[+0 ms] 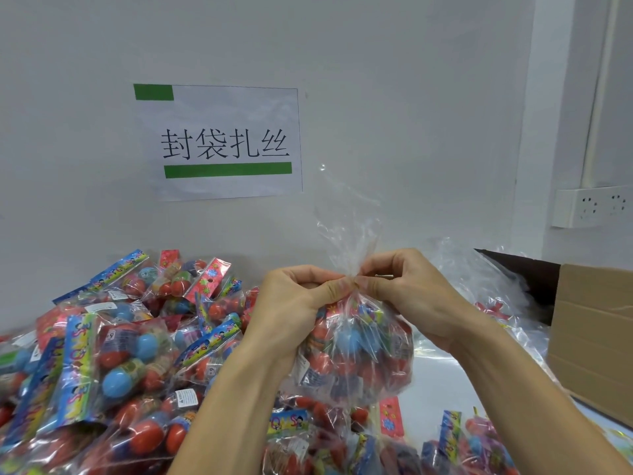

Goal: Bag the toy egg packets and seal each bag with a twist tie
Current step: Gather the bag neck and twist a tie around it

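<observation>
Loose packets fill the lower left, a box sits right. Centre frame, left hand and right hand pinch the bag neck.

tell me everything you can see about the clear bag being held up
The clear bag is thin, crinkly transparent plastic, bulging with toy egg packets showing red and blue eggs. Its neck is gathered tight, and the loose top fans upward against the wall. The left hand and right hand pinch the neck from either side, holding the bag above the packet pile.

Paper sign on wall, socket at right, cardboard box below it
</observation>
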`<action>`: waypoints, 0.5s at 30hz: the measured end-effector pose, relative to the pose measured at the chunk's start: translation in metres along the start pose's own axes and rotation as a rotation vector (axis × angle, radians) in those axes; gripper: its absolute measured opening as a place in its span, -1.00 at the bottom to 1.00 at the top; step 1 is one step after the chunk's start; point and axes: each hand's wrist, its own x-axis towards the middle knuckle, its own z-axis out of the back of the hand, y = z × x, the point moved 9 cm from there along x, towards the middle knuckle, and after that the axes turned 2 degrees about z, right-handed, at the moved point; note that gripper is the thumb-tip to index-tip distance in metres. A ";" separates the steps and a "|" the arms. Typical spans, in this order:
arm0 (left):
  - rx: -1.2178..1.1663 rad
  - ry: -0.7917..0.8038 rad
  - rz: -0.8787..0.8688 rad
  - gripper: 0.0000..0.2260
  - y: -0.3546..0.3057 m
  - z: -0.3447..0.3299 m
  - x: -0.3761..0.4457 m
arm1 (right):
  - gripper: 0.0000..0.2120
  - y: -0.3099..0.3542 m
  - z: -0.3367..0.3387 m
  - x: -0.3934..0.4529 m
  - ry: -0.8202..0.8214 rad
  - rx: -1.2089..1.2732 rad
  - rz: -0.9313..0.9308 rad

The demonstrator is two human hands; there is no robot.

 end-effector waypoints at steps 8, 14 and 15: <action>-0.048 0.022 0.042 -0.85 0.006 -0.002 0.002 | -0.75 0.002 -0.004 -0.002 0.073 -0.073 0.003; 0.037 -0.005 -0.008 -0.93 0.009 0.001 0.006 | -0.68 0.002 -0.005 0.000 0.035 -0.181 0.009; 0.065 -0.004 -0.031 -0.92 0.008 0.001 0.006 | -0.68 0.000 -0.005 0.000 0.018 -0.178 0.004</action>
